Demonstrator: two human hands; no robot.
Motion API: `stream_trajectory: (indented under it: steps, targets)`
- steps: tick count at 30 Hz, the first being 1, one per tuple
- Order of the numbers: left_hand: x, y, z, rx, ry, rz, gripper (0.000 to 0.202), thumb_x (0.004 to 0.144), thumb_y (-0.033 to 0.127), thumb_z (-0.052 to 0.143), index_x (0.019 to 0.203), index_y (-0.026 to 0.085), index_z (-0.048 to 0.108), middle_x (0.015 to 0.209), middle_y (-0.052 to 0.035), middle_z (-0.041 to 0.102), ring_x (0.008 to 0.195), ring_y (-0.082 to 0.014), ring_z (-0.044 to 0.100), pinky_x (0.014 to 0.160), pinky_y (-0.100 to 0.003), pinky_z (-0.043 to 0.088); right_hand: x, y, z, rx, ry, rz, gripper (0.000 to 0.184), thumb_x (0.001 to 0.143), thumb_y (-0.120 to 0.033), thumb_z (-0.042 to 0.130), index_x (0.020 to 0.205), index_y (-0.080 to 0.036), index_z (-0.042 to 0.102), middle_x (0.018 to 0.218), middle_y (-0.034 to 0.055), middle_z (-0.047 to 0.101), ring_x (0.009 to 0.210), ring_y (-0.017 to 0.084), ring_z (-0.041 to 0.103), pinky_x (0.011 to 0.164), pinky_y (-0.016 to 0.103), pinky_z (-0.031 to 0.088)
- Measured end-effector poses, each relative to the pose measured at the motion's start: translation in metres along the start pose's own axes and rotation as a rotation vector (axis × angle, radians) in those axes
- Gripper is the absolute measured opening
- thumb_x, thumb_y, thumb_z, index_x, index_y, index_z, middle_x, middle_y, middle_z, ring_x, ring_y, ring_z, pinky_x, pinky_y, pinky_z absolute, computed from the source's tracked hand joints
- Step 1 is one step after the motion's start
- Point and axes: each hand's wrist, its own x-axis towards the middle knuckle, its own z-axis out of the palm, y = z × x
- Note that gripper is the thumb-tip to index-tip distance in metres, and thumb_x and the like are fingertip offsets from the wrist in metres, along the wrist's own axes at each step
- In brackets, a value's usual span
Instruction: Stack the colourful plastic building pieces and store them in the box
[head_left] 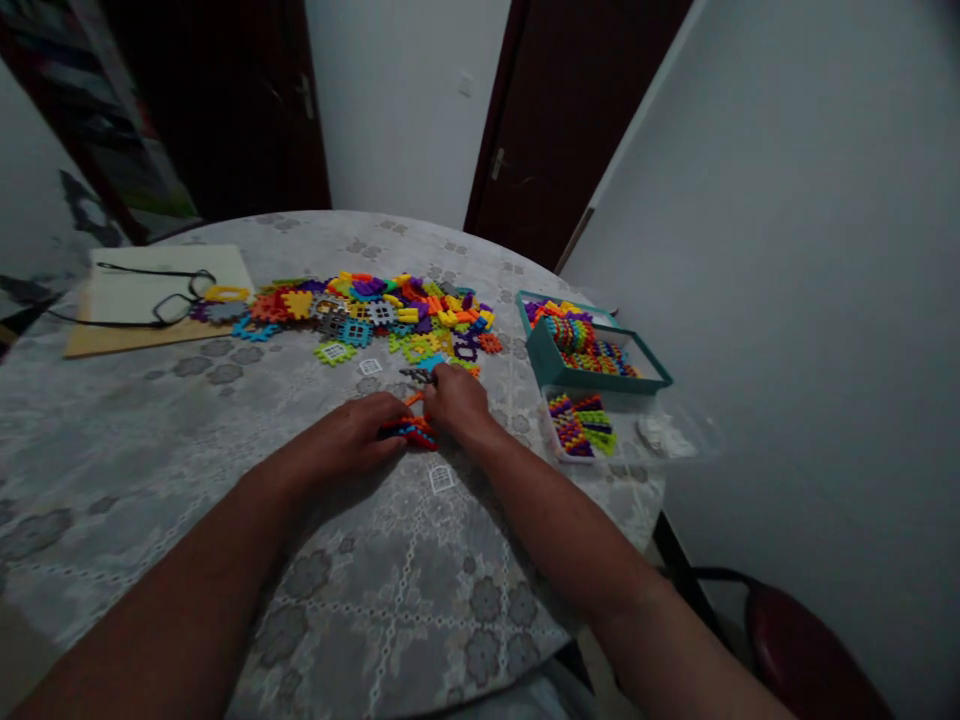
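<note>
My left hand (pixel 373 428) is closed on the left side of a small assembly of interlocking plastic pieces (pixel 418 432), coloured red, blue and orange, low over the tablecloth. My right hand (pixel 459 397) is closed at the assembly's upper right, and a dark grey toothed building piece (pixel 415 376) sticks out leftward from its fingertips. Between the hands an orange piece (pixel 413 398) shows in part; my fingers hide the rest. Just below lies a loose white window-frame piece (pixel 441 479), and another white window piece (pixel 370 367) is up and to the left.
Beyond my hands spreads a heap of colourful toothed pieces (pixel 382 312). Glasses with a dark cord (pixel 174 306) rest on papers (pixel 169 262) at left. To the right are a green box (pixel 600 379) and a clear tray (pixel 556 440) of pieces. A dark red chair (pixel 806 650) stands lower right.
</note>
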Motion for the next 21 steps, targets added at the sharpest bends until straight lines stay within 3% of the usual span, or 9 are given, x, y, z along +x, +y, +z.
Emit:
stream_trajectory:
  steps: [3,7,15,19,21]
  targets:
    - [0.002,-0.003,0.002,-0.022,0.029,0.038,0.034,0.096,0.039,0.063,0.126,0.027,0.074,0.121,-0.0086,0.075,0.113,-0.0294,0.067,0.1,-0.039,0.05,-0.015,0.008,-0.005,0.088,0.023,-0.138,0.015,0.102,-0.023,0.058,0.111,-0.022,0.07,0.117,0.0086,0.072,0.108,0.024,0.065,0.09,0.031,0.049]
    - [0.0,-0.001,0.002,-0.058,0.067,0.009,0.037,0.095,0.049,0.063,0.123,0.029,0.078,0.115,-0.0075,0.077,0.107,-0.03,0.07,0.095,-0.039,0.052,-0.041,0.022,-0.005,0.187,-0.074,-0.294,0.01,0.099,-0.019,0.062,0.107,-0.022,0.068,0.108,0.0071,0.069,0.104,0.023,0.061,0.091,0.032,0.047]
    - [-0.001,0.008,-0.004,-0.111,0.076,-0.12,0.036,0.088,0.053,0.068,0.109,0.024,0.077,0.097,-0.0077,0.078,0.085,-0.0264,0.068,0.076,-0.035,0.052,-0.058,0.027,-0.004,0.182,-0.197,-0.25,0.015,0.097,-0.014,0.058,0.106,-0.02,0.068,0.108,0.0091,0.068,0.096,0.023,0.059,0.087,0.033,0.047]
    - [0.0,0.009,-0.004,-0.154,0.097,-0.063,0.044,0.09,0.055,0.07,0.123,0.026,0.076,0.105,-0.0081,0.079,0.089,-0.027,0.071,0.08,-0.036,0.055,-0.058,0.025,-0.006,0.207,-0.216,-0.312,0.024,0.093,-0.011,0.059,0.113,-0.019,0.069,0.115,0.0099,0.069,0.105,0.024,0.062,0.094,0.035,0.049]
    - [0.0,0.006,-0.002,-0.132,0.106,-0.021,0.04,0.091,0.053,0.069,0.12,0.027,0.078,0.108,-0.0086,0.079,0.095,-0.0284,0.072,0.086,-0.038,0.056,-0.058,0.025,-0.005,0.22,-0.217,-0.335,0.029,0.092,-0.009,0.058,0.116,-0.019,0.069,0.117,0.01,0.07,0.109,0.025,0.063,0.097,0.035,0.05]
